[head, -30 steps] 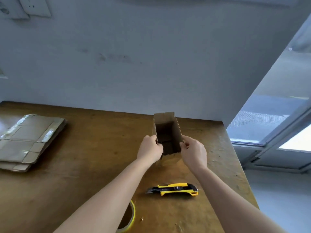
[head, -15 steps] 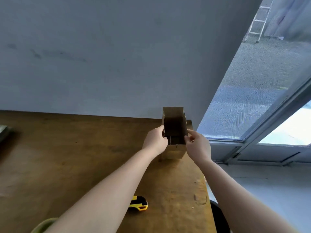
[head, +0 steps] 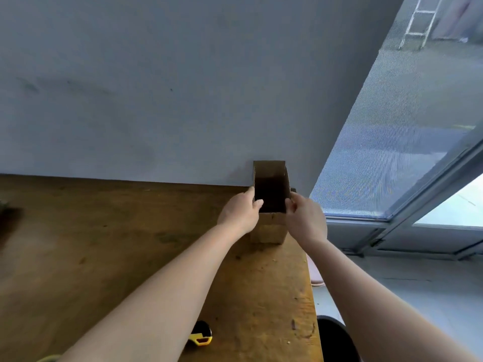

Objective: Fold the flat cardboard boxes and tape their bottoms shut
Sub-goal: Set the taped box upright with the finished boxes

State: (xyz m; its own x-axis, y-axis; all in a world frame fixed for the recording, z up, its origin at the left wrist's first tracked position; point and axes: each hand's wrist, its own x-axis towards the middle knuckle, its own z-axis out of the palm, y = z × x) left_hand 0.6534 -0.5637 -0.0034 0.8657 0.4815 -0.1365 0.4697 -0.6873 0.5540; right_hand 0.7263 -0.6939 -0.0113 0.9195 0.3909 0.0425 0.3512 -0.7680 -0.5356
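The small cardboard box [head: 270, 194] stands upright on the far right corner of the wooden table [head: 104, 244], close to the grey wall [head: 183, 100], with its open top towards me. My left hand [head: 240, 212] grips its left side, the thumb hooked over the rim. My right hand [head: 305, 218] pinches the right side in the same way. I hold both sides at once, I think, so the thin walls stay square and the box sits flat on its bottom. I cannot tell from here whether that bottom is taped. Parking it in this corner seems meant to leave room for folding. The yellow knife [head: 201, 335] lies near me, partly under my left forearm.
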